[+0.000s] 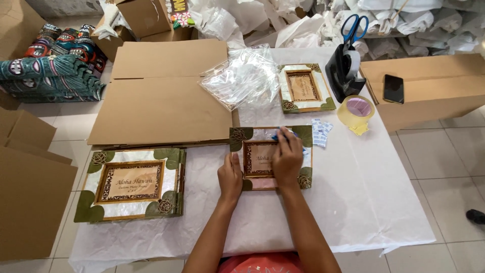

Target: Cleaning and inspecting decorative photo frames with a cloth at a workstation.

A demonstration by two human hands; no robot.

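white sheet [364,202] covered the floor as a work pad | flat cardboard [161,101] lay behind | stack of frames [132,184] sat left | frame [252,151] lay centre, left hand [230,177] flat, fingers together, steadying its edge | right hand [287,156] pinched a blue thing, unclear | tape roll [356,108] right

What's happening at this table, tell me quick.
A person works on a decorated photo frame lying on white paper. The left hand steadies its lower left edge; the right hand lies across it, its fingers on something blue near the top edge. A stack of similar frames sits to the left, another frame behind, beside clear plastic bags and a tape roll.
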